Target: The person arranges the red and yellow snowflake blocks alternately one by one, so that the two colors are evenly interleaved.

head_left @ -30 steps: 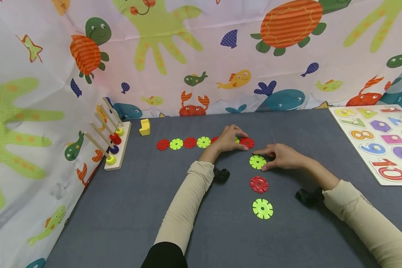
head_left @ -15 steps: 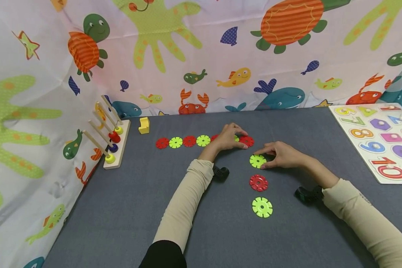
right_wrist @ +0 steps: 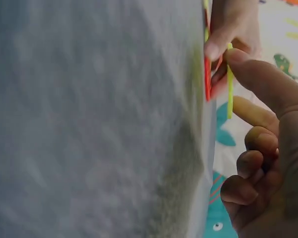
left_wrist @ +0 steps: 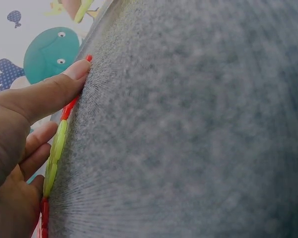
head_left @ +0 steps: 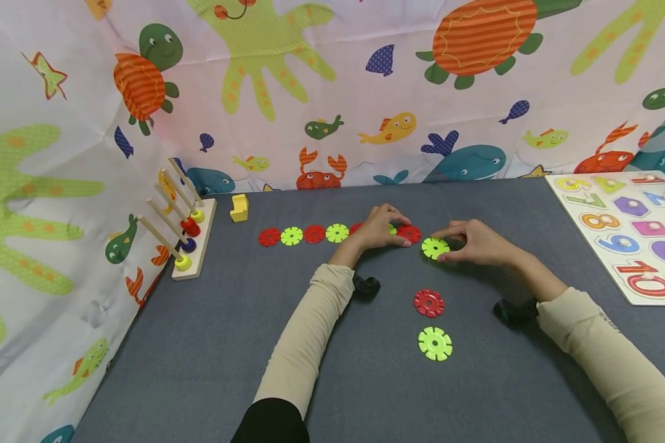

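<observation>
Flat notched discs in red and yellow-green form a row across the table, the left end marked by a red disc (head_left: 269, 237). My left hand (head_left: 374, 229) lies over part of the row and hides some discs; its thumb and finger hold the edges of the red disc (head_left: 409, 234) at the right end. Between thumb and index finger, my right hand (head_left: 481, 244) pinches a yellow-green disc (head_left: 435, 248) just right of that end. The right wrist view shows this disc (right_wrist: 230, 84) raised off the cloth. Nearer me lie a loose red disc (head_left: 429, 303) and another yellow-green disc (head_left: 435, 343).
At the left stands a wooden peg board (head_left: 195, 246) with coloured rings, near a small yellow block (head_left: 239, 208). A number and shape puzzle board (head_left: 626, 234) lies at the right. A printed sea-animal cloth (head_left: 343, 92) hangs behind the grey table (head_left: 199, 357).
My right hand has lifted the yellow-green disc from the column of loose discs and carried it away from me, toward the row's right end. The left hand keeps its place.
</observation>
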Tool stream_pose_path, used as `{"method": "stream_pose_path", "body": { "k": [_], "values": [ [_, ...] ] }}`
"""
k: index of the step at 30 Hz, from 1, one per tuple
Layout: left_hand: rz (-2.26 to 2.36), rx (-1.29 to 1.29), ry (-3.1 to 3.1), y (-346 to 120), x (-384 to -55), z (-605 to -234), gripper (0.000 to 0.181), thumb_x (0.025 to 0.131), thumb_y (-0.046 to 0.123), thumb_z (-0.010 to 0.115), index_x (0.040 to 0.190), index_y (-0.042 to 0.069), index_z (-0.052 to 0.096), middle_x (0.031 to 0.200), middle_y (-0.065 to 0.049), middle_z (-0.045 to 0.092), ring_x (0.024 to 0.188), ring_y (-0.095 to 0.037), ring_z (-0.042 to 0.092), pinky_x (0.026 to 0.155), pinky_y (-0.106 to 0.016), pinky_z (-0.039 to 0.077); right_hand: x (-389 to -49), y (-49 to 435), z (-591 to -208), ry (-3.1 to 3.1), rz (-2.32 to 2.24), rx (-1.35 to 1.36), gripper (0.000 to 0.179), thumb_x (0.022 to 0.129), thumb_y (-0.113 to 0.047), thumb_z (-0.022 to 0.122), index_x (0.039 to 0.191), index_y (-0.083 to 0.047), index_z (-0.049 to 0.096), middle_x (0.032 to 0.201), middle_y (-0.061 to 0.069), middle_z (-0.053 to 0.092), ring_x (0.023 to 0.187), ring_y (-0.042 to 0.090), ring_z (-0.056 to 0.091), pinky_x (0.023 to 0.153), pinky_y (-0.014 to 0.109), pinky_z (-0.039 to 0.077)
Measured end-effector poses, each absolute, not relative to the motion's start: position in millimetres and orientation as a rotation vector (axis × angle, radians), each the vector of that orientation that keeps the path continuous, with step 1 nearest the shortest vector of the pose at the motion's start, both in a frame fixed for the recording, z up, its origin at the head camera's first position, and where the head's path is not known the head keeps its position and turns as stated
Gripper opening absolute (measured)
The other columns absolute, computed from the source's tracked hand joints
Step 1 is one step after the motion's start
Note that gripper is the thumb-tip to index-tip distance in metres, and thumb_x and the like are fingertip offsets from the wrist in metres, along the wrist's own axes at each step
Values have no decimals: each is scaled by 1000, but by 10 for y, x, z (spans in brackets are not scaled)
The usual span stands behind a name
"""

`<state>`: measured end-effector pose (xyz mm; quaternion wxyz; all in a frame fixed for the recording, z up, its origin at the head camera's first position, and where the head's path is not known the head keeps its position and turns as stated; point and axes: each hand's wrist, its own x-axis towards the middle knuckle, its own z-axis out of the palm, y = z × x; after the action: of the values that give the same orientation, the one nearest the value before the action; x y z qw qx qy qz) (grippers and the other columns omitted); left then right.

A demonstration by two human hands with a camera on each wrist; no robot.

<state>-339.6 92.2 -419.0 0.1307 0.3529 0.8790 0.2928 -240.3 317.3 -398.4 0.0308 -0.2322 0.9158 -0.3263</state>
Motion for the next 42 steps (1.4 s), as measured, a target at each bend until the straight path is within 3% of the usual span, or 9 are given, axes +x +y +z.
{"method": "stream_pose_path", "body": {
  "k": [4,20,30,38,42],
  "values": [
    [856,1030,2549,934,-3389,-4186,46,75,32,76,117,19,64,124,-4,45,117,-19,35,97,-32,33,-2523,3280,-4063,2904,-977,-639,41,75,-28,76,110,-9,68,66,-3,29,57,5,25,50,25,23],
    [853,1039,2536,990,-3368,-4163,46,74,34,76,117,21,64,124,-4,44,115,-18,35,95,-31,34,-2647,3368,-4073,2945,-822,-461,46,77,-36,73,114,-10,66,67,-2,30,57,7,26,50,24,18],
    [834,1063,2538,1024,-3361,-4171,47,75,34,75,118,20,63,123,-4,44,114,-18,35,94,-30,34,-2680,3350,-4088,2912,-793,-492,48,77,-37,73,117,-10,65,75,2,44,62,10,32,54,25,20],
    [757,1098,2575,1116,-3325,-4130,57,75,38,74,126,21,57,125,-5,44,114,-20,36,94,-30,36,-2624,3353,-4062,2917,-890,-519,47,78,-33,72,117,-8,64,66,-1,32,55,7,27,51,25,23],
    [737,1119,2575,1186,-3301,-4128,57,75,40,74,126,21,57,124,-6,45,113,-21,37,93,-31,36,-2491,3339,-4015,2903,-925,-554,41,79,-30,72,113,-7,67,64,-2,33,52,5,27,49,24,25]
  ]
}}
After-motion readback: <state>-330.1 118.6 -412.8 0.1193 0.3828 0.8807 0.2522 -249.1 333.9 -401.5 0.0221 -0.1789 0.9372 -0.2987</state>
